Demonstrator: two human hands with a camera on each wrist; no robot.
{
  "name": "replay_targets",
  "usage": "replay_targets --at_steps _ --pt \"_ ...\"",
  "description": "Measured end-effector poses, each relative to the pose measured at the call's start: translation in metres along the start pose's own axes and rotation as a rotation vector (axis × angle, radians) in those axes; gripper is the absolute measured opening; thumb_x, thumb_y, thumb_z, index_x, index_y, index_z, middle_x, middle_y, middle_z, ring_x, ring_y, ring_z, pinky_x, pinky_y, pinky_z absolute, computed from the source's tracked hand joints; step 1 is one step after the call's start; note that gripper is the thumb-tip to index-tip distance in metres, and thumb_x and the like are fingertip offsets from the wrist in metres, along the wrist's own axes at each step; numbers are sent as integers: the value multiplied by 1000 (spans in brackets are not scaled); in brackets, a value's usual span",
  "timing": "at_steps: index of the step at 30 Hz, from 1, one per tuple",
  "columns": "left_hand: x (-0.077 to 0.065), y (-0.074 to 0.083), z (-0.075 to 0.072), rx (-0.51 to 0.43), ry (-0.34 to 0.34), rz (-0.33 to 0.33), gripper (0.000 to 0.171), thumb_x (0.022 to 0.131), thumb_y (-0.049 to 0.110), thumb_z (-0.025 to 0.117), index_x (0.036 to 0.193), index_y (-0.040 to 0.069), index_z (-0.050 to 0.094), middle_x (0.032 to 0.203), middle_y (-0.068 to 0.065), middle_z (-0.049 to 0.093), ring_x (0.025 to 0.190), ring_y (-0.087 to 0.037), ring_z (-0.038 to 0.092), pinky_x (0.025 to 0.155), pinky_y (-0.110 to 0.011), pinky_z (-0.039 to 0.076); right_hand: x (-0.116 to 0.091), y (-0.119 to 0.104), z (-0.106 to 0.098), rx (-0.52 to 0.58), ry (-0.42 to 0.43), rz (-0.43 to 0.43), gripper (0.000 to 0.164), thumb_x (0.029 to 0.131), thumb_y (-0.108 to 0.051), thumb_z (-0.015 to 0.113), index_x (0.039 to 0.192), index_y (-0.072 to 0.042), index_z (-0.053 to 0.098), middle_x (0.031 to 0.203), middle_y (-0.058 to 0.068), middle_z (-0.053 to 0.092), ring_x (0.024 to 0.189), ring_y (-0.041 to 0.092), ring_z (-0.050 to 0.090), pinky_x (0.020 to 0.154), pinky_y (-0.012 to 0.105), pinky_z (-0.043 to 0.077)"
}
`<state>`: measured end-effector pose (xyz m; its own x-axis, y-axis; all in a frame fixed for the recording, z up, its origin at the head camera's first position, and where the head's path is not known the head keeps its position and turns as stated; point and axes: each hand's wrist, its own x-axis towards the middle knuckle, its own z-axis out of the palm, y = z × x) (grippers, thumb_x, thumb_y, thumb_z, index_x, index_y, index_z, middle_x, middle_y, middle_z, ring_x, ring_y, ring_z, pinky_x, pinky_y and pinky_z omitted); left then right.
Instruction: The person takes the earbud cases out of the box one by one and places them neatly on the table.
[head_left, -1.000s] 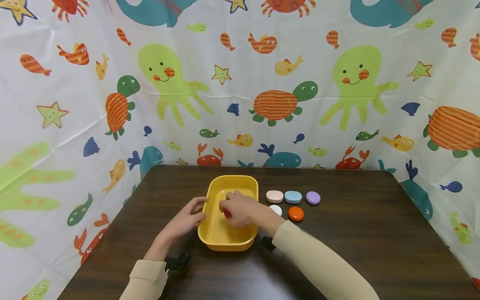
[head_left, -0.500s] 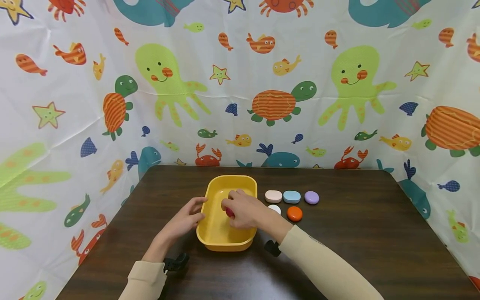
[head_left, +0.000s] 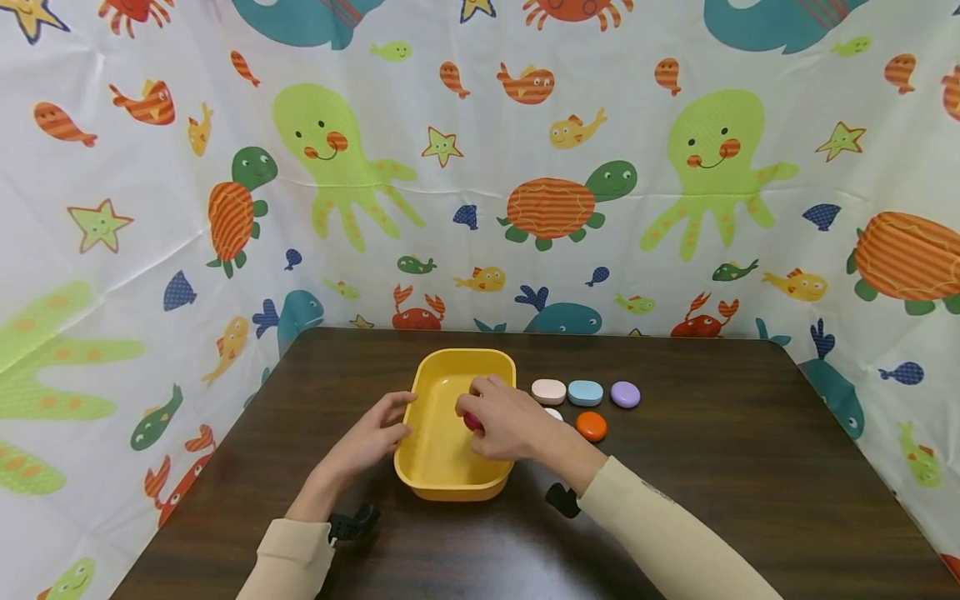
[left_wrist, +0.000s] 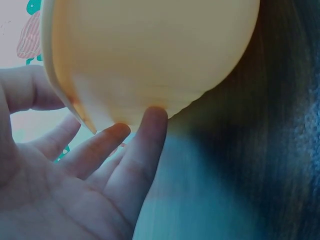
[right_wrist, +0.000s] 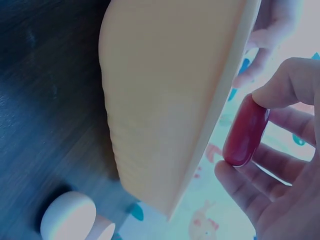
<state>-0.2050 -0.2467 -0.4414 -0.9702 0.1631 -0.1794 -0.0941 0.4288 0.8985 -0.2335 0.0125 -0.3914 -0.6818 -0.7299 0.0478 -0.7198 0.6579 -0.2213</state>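
Observation:
My right hand (head_left: 504,418) holds a red, smooth, rounded soap-like bar (right_wrist: 246,131), its ends between thumb and fingertips. In the head view the hand is over the right half of a yellow tub (head_left: 435,477); the red bar (head_left: 472,422) partly shows under the fingers. The right wrist view has the bar just above the tub's rim. At the tub's left side, my left hand (head_left: 370,435) holds the edge, fingertips over the rim and thumb against the outer wall. The left wrist view shows that thumb (left_wrist: 152,125) on the wall.
Right of the tub lie a pink bar (head_left: 549,392), a blue bar (head_left: 585,392), a purple piece (head_left: 626,394) and an orange piece (head_left: 592,427). A white piece (head_left: 553,413) is partly behind my right wrist. A patterned sea-animal curtain (head_left: 465,300) hangs behind the dark wooden table (head_left: 712,467).
My right hand has moved a little to the right over the tub, carrying the red bar towards the right wall. The left hand stays at the left rim.

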Motion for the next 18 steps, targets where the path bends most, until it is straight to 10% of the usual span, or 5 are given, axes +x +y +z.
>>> replay_targets --at_steps 18 --pt "0 0 0 -11 -9 9 58 99 16 57 152 12 34 160 -22 35 134 -40 51 104 -52 49 -23 8 -9 -19 48 8 33 86 -22 73 118 -19 67 110 1 55 102 19 47 78 26 51"
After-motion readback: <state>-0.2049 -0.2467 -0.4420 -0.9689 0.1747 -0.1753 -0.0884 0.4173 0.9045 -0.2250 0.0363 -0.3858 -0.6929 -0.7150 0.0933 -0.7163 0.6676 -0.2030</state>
